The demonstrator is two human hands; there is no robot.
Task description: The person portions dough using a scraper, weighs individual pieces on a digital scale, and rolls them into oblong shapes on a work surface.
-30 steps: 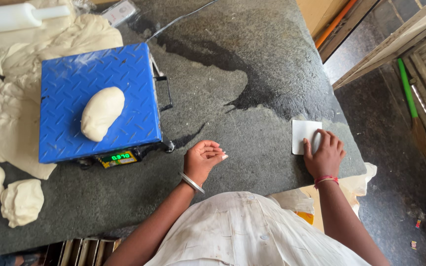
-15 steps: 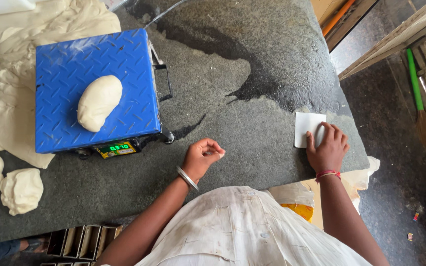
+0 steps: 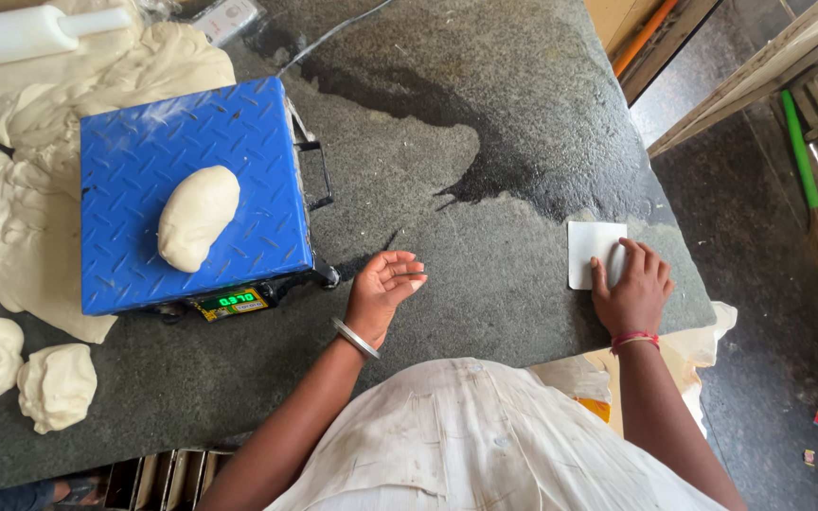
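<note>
Right hand [image 3: 631, 291] lies flat on a thin white scraper card [image 3: 594, 251] near the worktop [image 3: 485, 142] edge, fingers spread over its near corner, so no real grip, just pressing down on it. Left hand [image 3: 381, 289] hovers just off the front corner of the blue scale [image 3: 191, 189], palm up, fingers loosely curled and open, holding nothing. The nearest thing to that hand besides the scale is the oblong dough lump [image 3: 198, 216] sitting up on the platform, beyond the fingertips and to the left. My guess is it's soft, floury and a bit sticky, hefty for its size, so it'd sag if pinched; better scooped from underneath at the middle. The platform is ridged checker-pattern metal with a green display at the front. More dough balls [image 3: 57, 383] and a big ragged dough mass [image 3: 40, 142] lie farther left, with a white rolling pin [image 3: 30, 33] at the back. The worktop is speckled dark stone, wet in patches.
</note>
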